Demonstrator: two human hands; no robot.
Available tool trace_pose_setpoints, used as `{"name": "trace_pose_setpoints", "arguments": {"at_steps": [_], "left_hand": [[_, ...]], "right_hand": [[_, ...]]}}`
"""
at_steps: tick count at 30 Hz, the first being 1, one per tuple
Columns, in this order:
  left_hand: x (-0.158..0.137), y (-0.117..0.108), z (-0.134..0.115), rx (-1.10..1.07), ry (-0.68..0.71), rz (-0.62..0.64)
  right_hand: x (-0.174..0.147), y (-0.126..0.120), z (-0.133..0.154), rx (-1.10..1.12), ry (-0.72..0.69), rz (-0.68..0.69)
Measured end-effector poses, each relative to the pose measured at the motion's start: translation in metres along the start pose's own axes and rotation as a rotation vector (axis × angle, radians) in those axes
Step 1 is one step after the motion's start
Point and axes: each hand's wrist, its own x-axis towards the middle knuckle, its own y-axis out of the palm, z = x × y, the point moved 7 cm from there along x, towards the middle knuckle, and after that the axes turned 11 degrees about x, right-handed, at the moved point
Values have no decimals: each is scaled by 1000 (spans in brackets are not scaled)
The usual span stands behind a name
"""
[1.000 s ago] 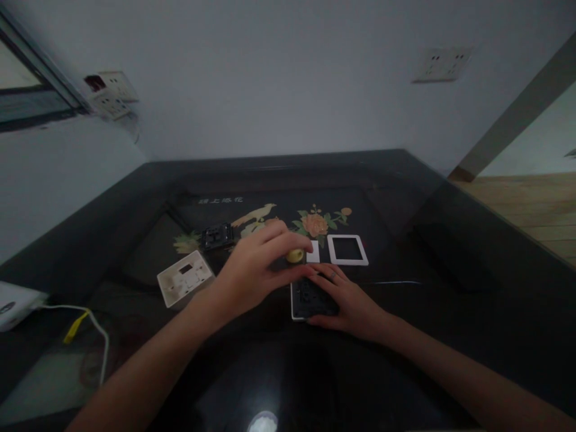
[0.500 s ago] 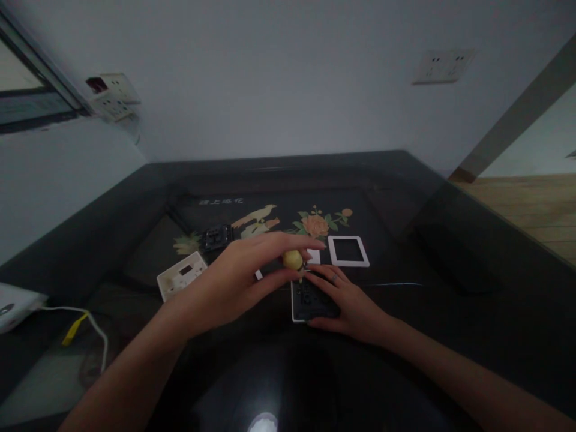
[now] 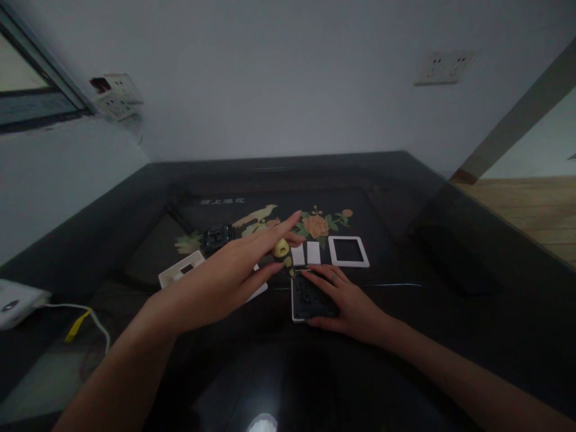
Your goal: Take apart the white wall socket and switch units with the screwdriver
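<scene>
"One switch (image 3: 310,302) just below frame centre; why hold it so?"
"Probably to keep it still, with right hand (image 3: 353,303) clasping opposite edges between thumb and fingers."
"With left hand (image 3: 231,267)?"
"Fingers loosely curled around a yellow screwdriver (image 3: 281,248), seemingly to aim at the switch's upper-left corner."

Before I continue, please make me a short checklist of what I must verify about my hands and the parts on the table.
1. Black panel held: ok; the right hand spans it, fingers at the far edge, thumb at the near edge.
2. Firm left hand grip on the yellow tool: cannot tell; the tool is between thumb and fingers.
3. Tool end touching the panel: cannot tell; it is near the far left corner, but blurred.
4. White frame in sight: ok; it lies flat beyond the right hand.
5. White box fully visible: not ok; the left hand hides part.
</scene>
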Motion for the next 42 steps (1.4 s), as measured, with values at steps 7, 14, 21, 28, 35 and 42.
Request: {"name": "trace_pose_setpoints", "arguments": {"at_steps": [7, 14, 21, 28, 35, 42], "left_hand": [[12, 3, -1, 103, -10, -353], [8, -1, 0, 1, 2, -168], [9, -6, 0, 204, -34, -340], [8, -2, -2, 130, -62, -235], [5, -8, 7, -17, -18, -109], [9, 0, -10, 201, -4, -412]], "right_hand": [[0, 0, 0, -9, -1, -5], [1, 1, 1, -17, 21, 17], [1, 0, 2, -29, 32, 26], [1, 1, 0, -27, 6, 12], [1, 1, 1, -45, 34, 34], [0, 1, 0, -36, 28, 14]]}}
